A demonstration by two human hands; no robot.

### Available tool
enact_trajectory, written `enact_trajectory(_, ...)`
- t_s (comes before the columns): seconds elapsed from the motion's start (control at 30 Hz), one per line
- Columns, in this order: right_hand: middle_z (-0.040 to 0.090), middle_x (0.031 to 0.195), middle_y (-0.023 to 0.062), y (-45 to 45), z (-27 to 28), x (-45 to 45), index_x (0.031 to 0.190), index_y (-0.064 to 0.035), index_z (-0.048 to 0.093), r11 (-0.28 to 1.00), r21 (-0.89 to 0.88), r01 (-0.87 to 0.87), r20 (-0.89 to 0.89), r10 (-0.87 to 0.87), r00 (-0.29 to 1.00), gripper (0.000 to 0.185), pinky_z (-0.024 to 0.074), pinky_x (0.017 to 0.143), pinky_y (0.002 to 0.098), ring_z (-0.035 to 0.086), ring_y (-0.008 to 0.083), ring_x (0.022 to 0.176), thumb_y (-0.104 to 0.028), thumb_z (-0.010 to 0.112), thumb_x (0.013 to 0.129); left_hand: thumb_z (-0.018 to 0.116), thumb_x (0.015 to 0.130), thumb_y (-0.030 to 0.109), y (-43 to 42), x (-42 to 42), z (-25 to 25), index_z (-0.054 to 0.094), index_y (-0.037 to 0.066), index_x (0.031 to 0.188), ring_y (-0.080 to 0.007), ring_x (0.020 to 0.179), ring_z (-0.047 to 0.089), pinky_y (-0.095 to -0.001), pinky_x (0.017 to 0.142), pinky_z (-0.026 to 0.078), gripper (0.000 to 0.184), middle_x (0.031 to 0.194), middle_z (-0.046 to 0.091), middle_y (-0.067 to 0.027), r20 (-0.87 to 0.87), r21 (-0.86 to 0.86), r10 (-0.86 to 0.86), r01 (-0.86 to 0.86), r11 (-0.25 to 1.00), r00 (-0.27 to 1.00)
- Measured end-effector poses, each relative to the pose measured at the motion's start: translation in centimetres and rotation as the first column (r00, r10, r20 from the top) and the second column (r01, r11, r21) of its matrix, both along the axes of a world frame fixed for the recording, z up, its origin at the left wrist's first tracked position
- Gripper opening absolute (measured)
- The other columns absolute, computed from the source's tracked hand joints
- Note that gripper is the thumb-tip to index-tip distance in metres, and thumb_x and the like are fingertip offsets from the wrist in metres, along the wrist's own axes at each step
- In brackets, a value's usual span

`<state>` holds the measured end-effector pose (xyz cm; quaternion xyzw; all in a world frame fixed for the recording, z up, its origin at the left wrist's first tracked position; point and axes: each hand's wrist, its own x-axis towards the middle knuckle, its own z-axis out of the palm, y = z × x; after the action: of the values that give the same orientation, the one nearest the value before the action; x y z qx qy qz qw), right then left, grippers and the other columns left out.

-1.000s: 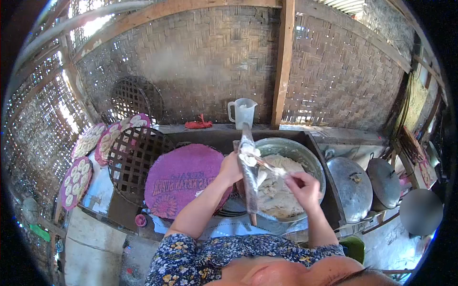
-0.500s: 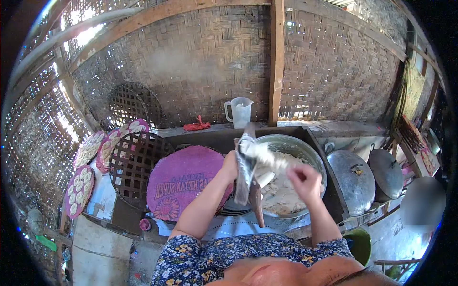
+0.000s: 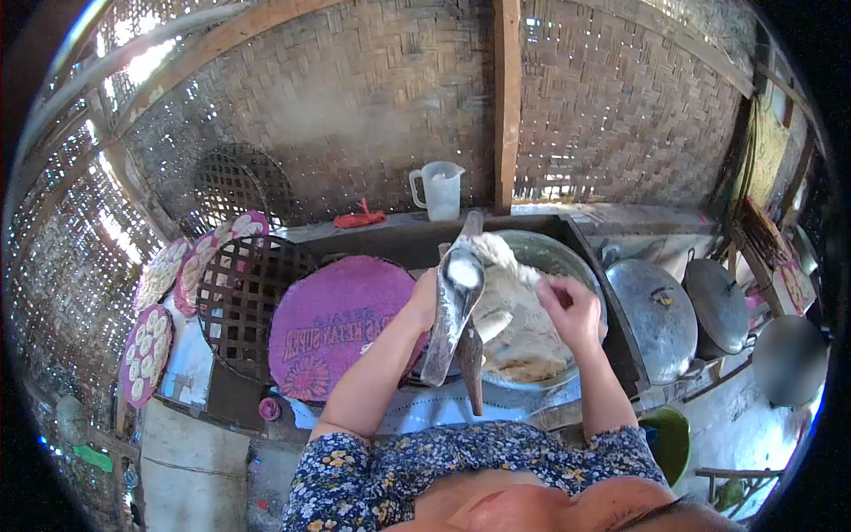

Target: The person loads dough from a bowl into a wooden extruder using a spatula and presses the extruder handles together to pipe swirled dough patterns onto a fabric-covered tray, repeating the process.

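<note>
My left hand (image 3: 428,300) is wrapped round a wooden press (image 3: 443,341), with a white-coated round hollow in its upper part. A strip of pale dough (image 3: 496,252) stretches from beside the press to my right hand (image 3: 572,310), whose fingers pinch its end. Under my right hand stands a large metal basin (image 3: 581,266) with a mass of pale dough (image 3: 519,328) in it. To the left of the press lies a round purple cloth-covered tray (image 3: 341,310) with printed letters and a flower.
A clear jug (image 3: 441,190) and a red bundle (image 3: 360,215) stand on the back ledge. Woven trays (image 3: 244,301) and purple rounds with dough coils (image 3: 144,355) are at left. Metal lids (image 3: 654,310) lie at right, above a green bucket (image 3: 669,439).
The press has tilted, so its hollow now faces up. The dough strip has been stretched out between the press and my right hand, which has moved slightly. The view has shifted a little.
</note>
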<state>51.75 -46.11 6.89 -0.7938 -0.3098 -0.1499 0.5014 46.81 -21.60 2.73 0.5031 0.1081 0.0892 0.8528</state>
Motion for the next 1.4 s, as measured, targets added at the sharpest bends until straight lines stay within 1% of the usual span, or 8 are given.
enact_trajectory(0.1,0.062,0.066,0.0065,0.7,-0.6,0.7,0.081,0.0007,0.064,1.000,-0.006,0.022,0.020,-0.022,1.000,0.022,0.0449,0.054,0.0228,0.055,0.0075,0.058,-0.017,0.072,0.072,0.052,0.084,0.037,-1.1,-1.4,2.6,0.054,0.005,0.110,-0.0250,0.085,0.061,-0.0398,0.073,0.054,0.042,0.100,0.060,-0.0137,-0.048,-0.051,-0.154,0.152,0.987,0.987)
enact_trajectory(0.2,0.061,0.067,0.0053,-0.9,-2.4,0.7,0.082,0.0003,0.063,0.971,0.035,-0.236,-0.109,0.239,0.965,0.020,0.0450,0.058,0.0218,0.056,0.0078,0.061,-0.015,0.072,0.073,0.063,0.076,0.029,-1.0,-3.4,5.6,0.055,0.005,0.107,-0.0265,0.086,0.060,-0.0404,0.078,0.051,0.040,0.097,0.060,-0.0121,0.065,-0.074,0.102,-0.098,0.992,0.993)
enact_trajectory(0.3,0.062,0.072,0.0034,-2.3,-1.8,1.9,0.082,0.0003,0.062,0.884,0.409,-0.226,-0.202,0.329,0.923,0.013,0.0437,0.061,0.0204,0.054,0.0072,0.065,-0.009,0.068,0.075,0.065,0.066,0.012,4.4,-4.2,1.8,0.056,0.004,0.096,-0.0238,0.077,0.059,-0.0415,0.079,0.048,0.033,0.085,0.058,-0.0101,0.349,0.350,-0.031,-0.099,0.931,0.936)
enact_trajectory(0.4,0.062,0.076,0.0035,-2.7,-1.5,3.0,0.084,0.0004,0.061,0.919,0.348,-0.185,-0.331,0.305,0.893,0.011,0.0457,0.064,0.0213,0.057,0.0080,0.070,-0.005,0.066,0.076,0.065,0.059,0.012,4.3,-4.7,3.1,0.058,0.010,0.080,-0.0195,0.076,0.053,-0.0457,0.097,0.035,0.023,0.080,0.048,-0.0020,0.573,-0.153,-0.068,0.188,0.970,0.817)
enact_trajectory(0.47,0.063,0.076,0.0036,-1.2,-2.4,2.0,0.084,0.0009,0.062,0.892,0.313,-0.327,-0.311,0.421,0.852,0.014,0.0460,0.063,0.0222,0.056,0.0069,0.069,-0.007,0.069,0.075,0.064,0.059,0.017,3.8,-4.2,2.3,0.059,0.014,0.078,-0.0195,0.083,0.051,-0.0471,0.105,0.025,0.019,0.081,0.047,0.0005,0.773,-0.230,-0.098,0.422,0.877,0.626)
enact_trajectory(0.83,0.059,0.066,0.0072,1.7,-2.9,-0.8,0.079,-0.0006,0.064,0.844,-0.049,-0.534,-0.133,0.524,0.841,0.021,0.0426,0.051,0.0251,0.055,0.0134,0.056,-0.015,0.075,0.068,0.063,0.066,0.029,0.2,-5.0,-0.8,0.062,0.019,0.079,-0.0190,0.096,0.048,-0.0485,0.108,0.020,0.016,0.084,0.050,0.0013,0.841,-0.349,0.028,0.500,0.792,0.541)
enact_trajectory(1.2,0.064,0.074,0.0063,-4.0,-6.7,-4.1,0.085,0.0020,0.064,0.912,0.140,-0.385,-0.416,0.407,0.813,0.019,0.0458,0.061,0.0227,0.056,0.0077,0.067,-0.013,0.070,0.075,0.064,0.058,0.021,2.9,-4.8,1.3,0.054,0.013,0.082,-0.0202,0.081,0.048,-0.0393,0.078,0.044,0.027,0.085,0.043,-0.0038,0.737,-0.311,0.081,0.230,0.922,0.672)
enact_trajectory(1.4,0.061,0.071,0.0010,-5.2,-6.4,-2.1,0.084,0.0021,0.064,0.962,0.141,-0.233,-0.622,0.269,0.735,0.022,0.0420,0.059,0.0208,0.053,0.0061,0.065,-0.018,0.069,0.077,0.068,0.057,0.010,1.8,-4.1,6.4,0.053,0.008,0.082,-0.0210,0.079,0.052,-0.0381,0.072,0.046,0.029,0.087,0.045,-0.0055,0.767,0.164,0.028,-0.238,0.957,0.642)
